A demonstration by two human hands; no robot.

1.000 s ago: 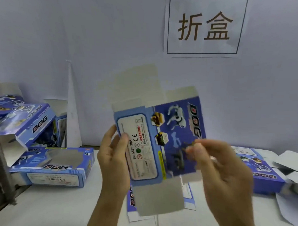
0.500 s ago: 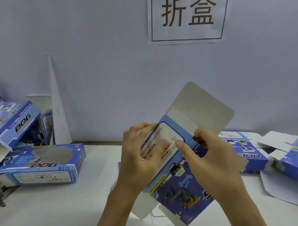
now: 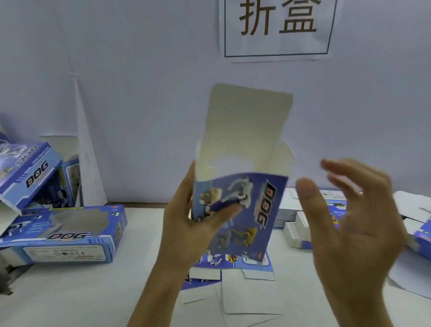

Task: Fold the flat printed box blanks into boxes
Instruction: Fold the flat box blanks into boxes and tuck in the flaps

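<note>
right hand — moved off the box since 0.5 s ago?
Yes. The right hand has let go and swung right, away from the box blank, now open over the flat blank stack on the table. Left hand holds the box alone.

Hands: two, left hand (image 3: 187,228), right hand (image 3: 351,222)
Held box blank (image 3: 245,206): one
Folded boxes (image 3: 63,237): at least two
Wall sign (image 3: 278,24): one

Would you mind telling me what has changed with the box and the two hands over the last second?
The right hand has let go of the box blank and now hangs open beside it. The blank has been turned and opened from flat into a sleeve, its top flap standing upright. The left hand still grips its left edge. The folded boxes on the left of the table stayed as they were.
</note>
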